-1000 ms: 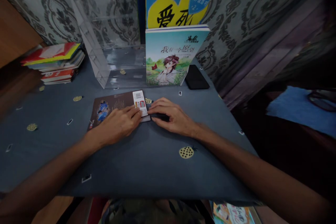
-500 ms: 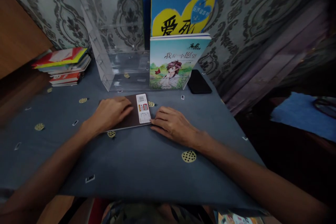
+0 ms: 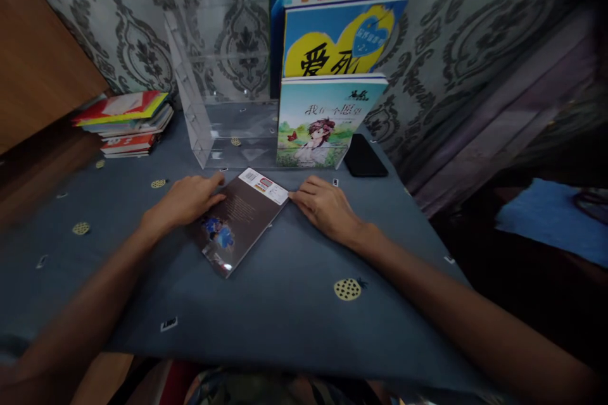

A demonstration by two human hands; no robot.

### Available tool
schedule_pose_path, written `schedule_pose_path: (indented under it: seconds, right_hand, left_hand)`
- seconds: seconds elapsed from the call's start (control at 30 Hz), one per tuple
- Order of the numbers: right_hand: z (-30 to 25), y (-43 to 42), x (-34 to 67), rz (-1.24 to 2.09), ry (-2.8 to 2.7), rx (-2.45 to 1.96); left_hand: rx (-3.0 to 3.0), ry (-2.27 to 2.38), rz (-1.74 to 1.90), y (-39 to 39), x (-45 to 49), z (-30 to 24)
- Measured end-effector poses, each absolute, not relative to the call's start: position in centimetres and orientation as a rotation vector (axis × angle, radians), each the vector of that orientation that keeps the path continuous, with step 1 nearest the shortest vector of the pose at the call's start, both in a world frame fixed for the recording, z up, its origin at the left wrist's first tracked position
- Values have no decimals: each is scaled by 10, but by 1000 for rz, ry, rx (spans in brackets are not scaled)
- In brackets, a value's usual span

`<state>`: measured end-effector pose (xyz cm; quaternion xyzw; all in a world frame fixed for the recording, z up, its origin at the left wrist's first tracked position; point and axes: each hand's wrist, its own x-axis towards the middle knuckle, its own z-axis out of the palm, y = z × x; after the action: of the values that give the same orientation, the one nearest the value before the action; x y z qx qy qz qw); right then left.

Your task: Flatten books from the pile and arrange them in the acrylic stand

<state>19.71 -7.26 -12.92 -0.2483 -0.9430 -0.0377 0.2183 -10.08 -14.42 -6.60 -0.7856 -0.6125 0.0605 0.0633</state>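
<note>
A brown book (image 3: 240,221) lies back cover up on the blue-grey tablecloth (image 3: 266,304), turned at a slant, with a white barcode label at its far corner. My left hand (image 3: 183,201) rests flat on the book's left edge, fingers stretched out. My right hand (image 3: 325,209) lies flat on the cloth, its fingertips touching the book's far right corner by the label. Neither hand grips anything.
A clear acrylic book stand (image 3: 218,107) stands at the back against the wallpaper, holding a green-covered book (image 3: 323,123), a blue-yellow book (image 3: 339,38) and a taller one behind. A black phone (image 3: 363,157) lies to the right. A stack of books (image 3: 126,123) sits back left.
The brown book has been turned on the cloth from lying crosswise to a slant, its near end now pointing towards me. Both hands shifted with it; the camera view has tilted up slightly.
</note>
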Motion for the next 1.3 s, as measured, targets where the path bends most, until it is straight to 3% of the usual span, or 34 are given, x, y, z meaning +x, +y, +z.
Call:
schedule_pose_path:
  seconds: [0.33, 0.5, 0.7, 1.07, 1.3]
  right_hand:
    - [-135, -29, 182, -94, -2580, -797]
    - [-137, -27, 179, -80, -2560, -852]
    - [-138, -32, 179, -69, -2548, -872]
    - [-140, -82, 181, -31, -2465, -816]
    - [-139, -140, 191, 360, -2395, -438]
  left_hand:
    - [-2678, -2132, 74, -145, -83, -60]
    - [-2380, -1872, 284, -158, -65, -56]
    - [-2950, -1343, 207, -196, -37, -50]
    - [-2700, -1152, 14, -221, -36, -87]
    - [-2708, -1112, 35, -223, -38, -86]
